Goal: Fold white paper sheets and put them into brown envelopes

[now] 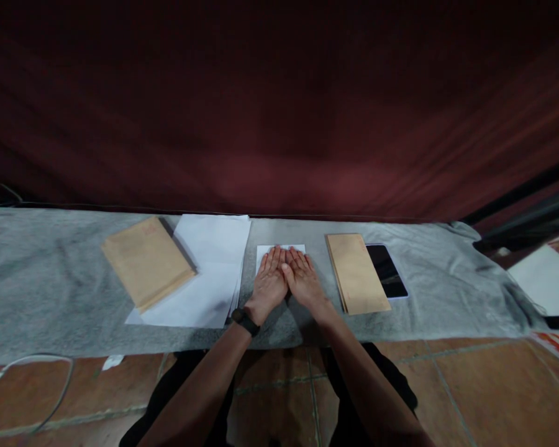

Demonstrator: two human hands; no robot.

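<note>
My left hand (270,282) and my right hand (302,279) lie flat, side by side, with fingers stretched forward, pressing on a small white sheet of paper (262,251). Only the far edge and left side of that paper show; my palms hide the rest. To the left is a stack of larger white paper sheets (217,267), with a pile of brown envelopes (146,257) resting askew across it. On the right lie more brown envelopes (358,273), their edge over a dark-screened phone (387,271).
A grey cloth (447,273) covers the long, narrow table. Behind it hangs a dark red curtain (279,124). A white cable (68,379) trails over the tiled floor (475,385) at lower left. Dark bars (522,205) stand at the right.
</note>
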